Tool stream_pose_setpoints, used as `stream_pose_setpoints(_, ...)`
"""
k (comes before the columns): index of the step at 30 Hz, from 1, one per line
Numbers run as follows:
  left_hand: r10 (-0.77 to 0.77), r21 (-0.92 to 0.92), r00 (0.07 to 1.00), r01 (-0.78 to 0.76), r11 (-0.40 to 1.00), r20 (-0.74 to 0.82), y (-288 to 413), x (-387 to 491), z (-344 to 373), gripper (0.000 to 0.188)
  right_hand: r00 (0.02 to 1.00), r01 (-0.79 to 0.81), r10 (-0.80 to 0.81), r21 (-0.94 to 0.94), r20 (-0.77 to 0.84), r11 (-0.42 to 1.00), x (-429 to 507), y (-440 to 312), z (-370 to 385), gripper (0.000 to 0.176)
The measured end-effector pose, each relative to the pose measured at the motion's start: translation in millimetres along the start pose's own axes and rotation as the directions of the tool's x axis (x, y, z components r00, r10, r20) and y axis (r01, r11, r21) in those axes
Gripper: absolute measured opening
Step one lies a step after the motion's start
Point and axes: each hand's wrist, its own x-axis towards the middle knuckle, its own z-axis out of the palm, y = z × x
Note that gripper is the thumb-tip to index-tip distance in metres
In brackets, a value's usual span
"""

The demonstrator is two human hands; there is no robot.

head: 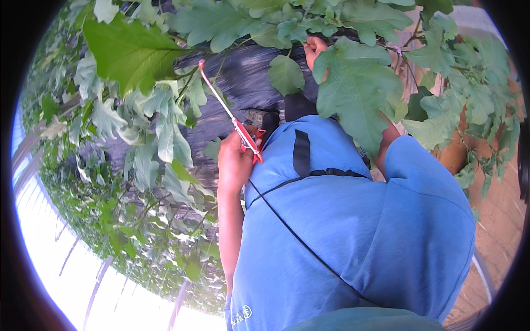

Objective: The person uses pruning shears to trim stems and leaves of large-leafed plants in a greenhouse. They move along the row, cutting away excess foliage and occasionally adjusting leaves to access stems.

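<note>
At the left of my body, my left hand [235,154] grips a slim wand tool [245,134] by its red handle. Its thin metal tube rises up and left to a bent end with a reddish tip, close to leaves and a stem. Further forward, my right hand [314,50] has curled fingers among the foliage of what look like eggplant plants. A broad lobed leaf [358,82] covers part of that hand and most of the forearm. Whether the fingers pinch a stem cannot be made out. A smaller leaf [286,75] hangs just left of the right hand.
Dark plastic mulch film [244,76] covers the ground around my feet. Dense plants [145,173] line the left side, and more foliage [439,107] crowds the right. Bare brown soil [495,198] shows at right. A thin black cord [306,256] crosses my blue shirt. Hoop-like poles [98,285] stand lower left.
</note>
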Motion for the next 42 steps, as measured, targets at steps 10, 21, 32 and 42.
stream_pose_setpoints(10,-0.076,-0.148,0.982,0.102,0.984,0.175,3,10,-7,0.028,0.305,0.314,-0.551,0.464,0.777,0.828,-136,-178,-17,0.094)
stream_pose_setpoints(21,-0.044,-0.221,0.999,0.048,0.974,0.024,10,16,-17,0.047,0.604,0.047,-0.306,0.351,0.735,0.935,-137,-159,-4,0.062)
stream_pose_setpoints(32,-0.161,-0.519,0.987,0.150,0.841,0.026,-41,-10,-48,0.032,0.541,0.171,-0.314,0.264,0.780,0.949,-133,-172,-16,0.056)
stream_pose_setpoints(42,0.298,-0.195,0.948,-0.274,0.942,0.108,-75,-54,-118,0.042,0.285,0.549,-0.757,0.547,0.588,0.632,-241,-291,73,0.078)
